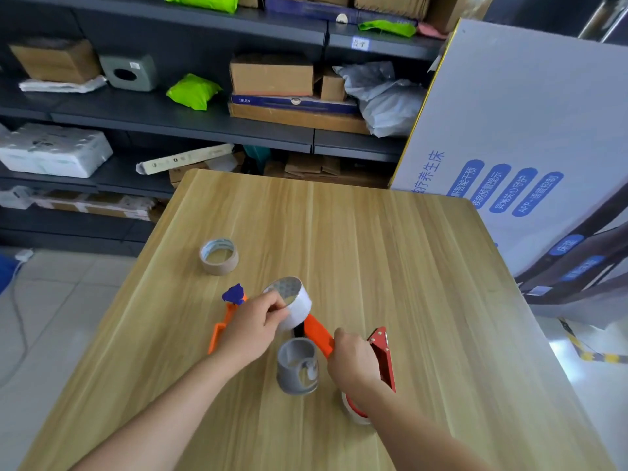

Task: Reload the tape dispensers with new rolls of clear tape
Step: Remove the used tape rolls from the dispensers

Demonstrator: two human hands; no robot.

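- My left hand [258, 324] pinches the new roll of clear tape [294, 300], held above the table with its core tilted up toward 11 o'clock.
- My right hand [353, 360] is clenched on the orange dispenser arm [317, 334], which runs from the fist toward 10 o'clock, under the roll.
- The grey hub [297, 367] stands upright at 6 o'clock from the roll, just beside my right fist. I judge the roll goes onto it, and my left hand already holds it just above.
- A red dispenser [385, 355] lies at my right wrist.
- A spare roll [219, 256] sits at 10 o'clock on the wooden table [407, 266], with parcel shelves [190, 107] at 12.
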